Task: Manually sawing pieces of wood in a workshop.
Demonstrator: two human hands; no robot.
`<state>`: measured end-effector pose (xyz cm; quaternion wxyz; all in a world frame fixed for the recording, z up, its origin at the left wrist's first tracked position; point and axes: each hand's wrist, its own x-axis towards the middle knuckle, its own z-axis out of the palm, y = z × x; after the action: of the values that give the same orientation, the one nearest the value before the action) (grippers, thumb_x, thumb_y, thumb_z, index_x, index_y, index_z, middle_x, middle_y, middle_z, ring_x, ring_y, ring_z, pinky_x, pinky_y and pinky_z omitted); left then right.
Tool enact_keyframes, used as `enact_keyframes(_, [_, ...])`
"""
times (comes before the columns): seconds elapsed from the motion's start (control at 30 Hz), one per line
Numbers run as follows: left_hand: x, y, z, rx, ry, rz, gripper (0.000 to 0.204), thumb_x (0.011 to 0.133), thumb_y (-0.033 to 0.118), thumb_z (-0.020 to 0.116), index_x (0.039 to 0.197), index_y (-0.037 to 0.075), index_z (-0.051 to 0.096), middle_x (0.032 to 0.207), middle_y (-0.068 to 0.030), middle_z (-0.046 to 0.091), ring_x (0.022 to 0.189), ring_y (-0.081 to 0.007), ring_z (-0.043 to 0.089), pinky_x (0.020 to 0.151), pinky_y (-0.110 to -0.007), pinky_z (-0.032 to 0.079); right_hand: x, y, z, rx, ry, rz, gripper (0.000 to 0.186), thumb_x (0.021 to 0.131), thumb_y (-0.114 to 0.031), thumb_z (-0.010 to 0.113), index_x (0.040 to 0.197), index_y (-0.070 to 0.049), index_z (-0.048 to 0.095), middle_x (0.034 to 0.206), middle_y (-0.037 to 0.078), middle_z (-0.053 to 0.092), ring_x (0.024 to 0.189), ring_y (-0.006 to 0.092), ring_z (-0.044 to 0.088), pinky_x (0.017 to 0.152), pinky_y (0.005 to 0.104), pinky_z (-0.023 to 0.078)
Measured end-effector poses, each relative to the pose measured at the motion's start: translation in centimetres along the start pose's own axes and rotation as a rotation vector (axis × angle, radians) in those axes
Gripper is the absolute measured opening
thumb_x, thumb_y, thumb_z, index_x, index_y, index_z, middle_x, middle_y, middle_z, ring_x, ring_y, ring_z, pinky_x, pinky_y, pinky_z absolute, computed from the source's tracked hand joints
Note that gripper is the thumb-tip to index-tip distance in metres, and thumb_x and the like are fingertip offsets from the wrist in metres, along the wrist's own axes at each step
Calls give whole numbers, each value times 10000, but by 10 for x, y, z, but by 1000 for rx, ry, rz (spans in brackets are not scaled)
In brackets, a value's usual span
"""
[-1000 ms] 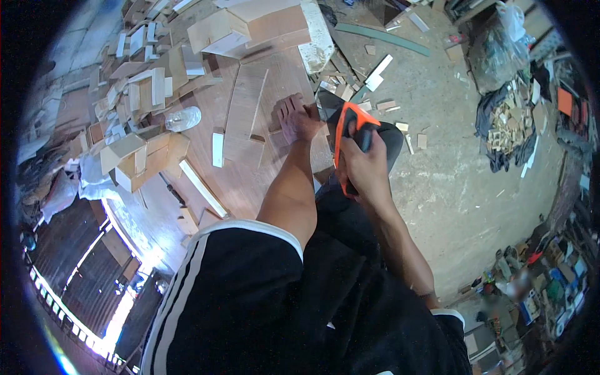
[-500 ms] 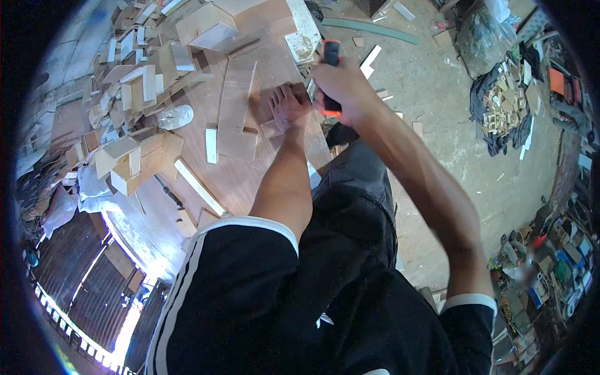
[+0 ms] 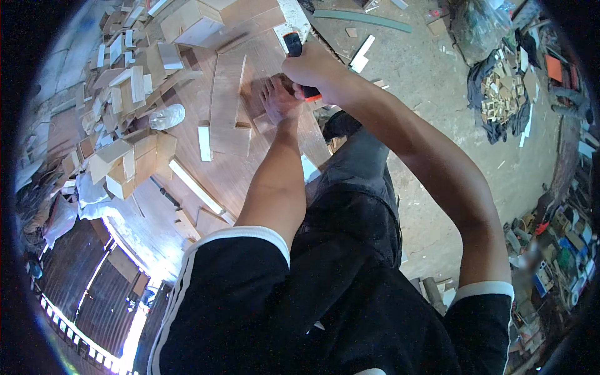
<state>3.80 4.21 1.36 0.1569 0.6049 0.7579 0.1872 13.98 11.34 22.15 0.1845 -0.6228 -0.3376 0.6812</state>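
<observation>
My left hand [image 3: 279, 100] lies flat with its fingers spread, near the edge of the wooden worktop [image 3: 197, 178]. Just right of it, my right hand [image 3: 315, 70] is wrapped around the handle of a black-and-orange tool [image 3: 292, 44]. The working part of this tool is hidden, so its kind cannot be made out. Left of my left hand lies a long, flat wooden board [image 3: 226, 106] with a notch in its side. What is directly beneath my left palm is mostly covered.
A clear plastic container [image 3: 167, 117] stands on the worktop beside a heap of wooden pieces [image 3: 128, 87]. Nearer me are an open wooden box [image 3: 137, 164] and a narrow strip [image 3: 199, 189]. On the floor at right sits a dark sack of offcuts [image 3: 500, 97].
My right hand and its tool have shifted left and slightly down, closer to my left hand. My left hand stays pressed flat. The whole view has shifted a little.
</observation>
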Motion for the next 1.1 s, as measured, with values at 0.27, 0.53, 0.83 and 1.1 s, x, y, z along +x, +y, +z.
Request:
enact_keyframes(0.27, [2, -15, 25, 7, 122, 76, 403, 703, 315, 630, 1012, 76, 532, 988, -158, 567, 962, -343, 539, 844, -480, 400, 24, -17, -5, 17, -6, 71, 73, 774, -33, 547, 765, 33, 516, 604, 80, 490, 461, 169, 496, 416, 332, 440])
enact_keyframes(0.53, [1, -29, 3, 49, 198, 72, 386, 689, 251, 629, 1022, 86, 528, 979, -161, 568, 968, -340, 534, 864, -465, 398, 23, -22, -3, 189, -111, 51, 95, 739, -15, 574, 700, 20, 495, 550, 82, 474, 421, 176, 477, 401, 329, 409])
enact_keyframes(0.83, [2, -10, 7, 35, 211, 107, 512, 679, 419, 689, 1019, 74, 526, 945, -168, 578, 944, -356, 543, 881, -480, 390, 19, 6, -9, 238, -69, 19, 88, 772, -30, 534, 708, -15, 476, 565, 83, 491, 437, 177, 487, 389, 346, 392])
enact_keyframes(1.1, [10, -61, 50, 15, 185, 109, 576, 663, 524, 701, 984, 68, 555, 921, -169, 585, 926, -358, 550, 882, -475, 392, 27, 9, 9, 201, -47, 34, 95, 802, -51, 535, 736, -7, 483, 561, 80, 494, 431, 177, 502, 368, 332, 380])
